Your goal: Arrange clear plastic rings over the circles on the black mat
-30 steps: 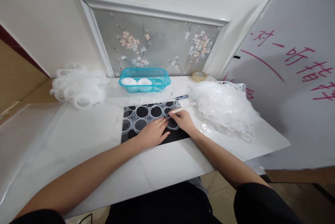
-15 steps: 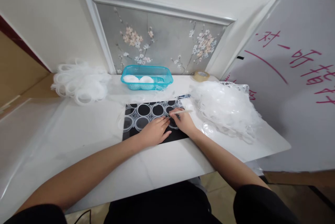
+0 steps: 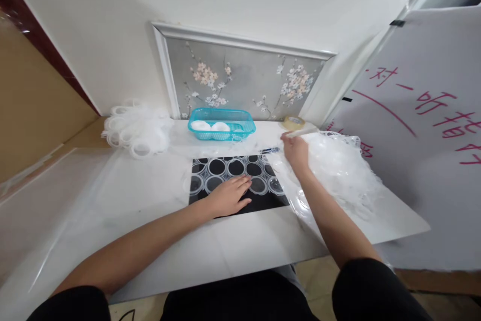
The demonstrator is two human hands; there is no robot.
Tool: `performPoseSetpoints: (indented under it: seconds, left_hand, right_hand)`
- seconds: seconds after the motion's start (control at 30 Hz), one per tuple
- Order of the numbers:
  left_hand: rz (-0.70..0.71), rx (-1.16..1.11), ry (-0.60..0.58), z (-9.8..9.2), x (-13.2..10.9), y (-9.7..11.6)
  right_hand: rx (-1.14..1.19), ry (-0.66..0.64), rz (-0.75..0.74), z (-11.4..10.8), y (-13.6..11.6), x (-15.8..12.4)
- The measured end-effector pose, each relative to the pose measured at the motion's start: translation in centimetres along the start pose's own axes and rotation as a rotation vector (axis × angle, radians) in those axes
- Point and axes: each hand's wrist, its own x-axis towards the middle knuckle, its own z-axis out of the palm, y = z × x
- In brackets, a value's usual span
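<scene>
My left hand lies flat, fingers stretched out, on a sheet of white ring outlines over a black mat. The rings stand in rows, and some are hidden under the hand. Over by the roll of tape, my right hand is raised with its fingers closed on a slim, pale pen-like tool. Its tip is too small to make out. Below and right of that hand spreads a heap of clear plastic ring scraps.
A blue plastic basket with white round pieces stands at the back. Yellowish tape lies to its right. More white rings are heaped at the left. A whiteboard with red writing borders the table's right side.
My right hand has lifted off the ring sheet and moved right and away from me, toward the tape, still with the pale tool. My left hand stays on the sheet. The camera view has tilted up.
</scene>
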Motion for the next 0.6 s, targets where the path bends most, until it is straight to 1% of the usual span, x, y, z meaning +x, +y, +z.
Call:
performPoseSetpoints:
  seconds: [0.03, 0.07, 0.13, 0.17, 0.23, 0.3, 0.37, 0.47, 0.6]
  left_hand:
    - [-0.006, 0.033, 0.01, -0.4, -0.2, 0.0]
    - [-0.026, 0.067, 0.015, -0.7, -0.6, -0.1]
    - [-0.092, 0.119, 0.011, -1.0, -1.4, -0.6]
    - [-0.121, 0.132, 0.008, -1.0, -1.9, -0.9]
    - [-0.147, 0.127, 0.016, -0.7, -2.8, -1.7]
    - [-0.138, 0.101, 0.029, -0.4, -3.6, -2.4]
    - [-0.124, 0.092, 0.033, -0.1, -3.9, -2.8]
    - [-0.121, 0.103, 0.038, 0.1, -3.7, -2.9]
    - [-0.121, 0.091, 0.042, 0.1, -3.6, -2.6]
  right_hand:
    - [0.085, -0.095, -0.045, 0.7, -0.5, -1.3]
    - [0.161, -0.219, -0.084, 1.7, -1.2, -2.9]
    - [0.234, -0.355, -0.149, 3.8, -2.7, -6.2]
    - [0.322, -0.435, -0.172, 4.8, -3.4, -7.6]
    - [0.434, -0.523, -0.182, 6.2, -4.4, -9.6]
    - [0.479, -0.556, -0.156, 6.9, -4.9, -10.4]
    - [0.472, -0.561, -0.117, 7.1, -4.8, -10.5]
    - [0.458, -0.556, -0.082, 6.9, -4.6, -10.3]
    - [0.461, -0.562, -0.076, 6.9, -4.5, -10.3]
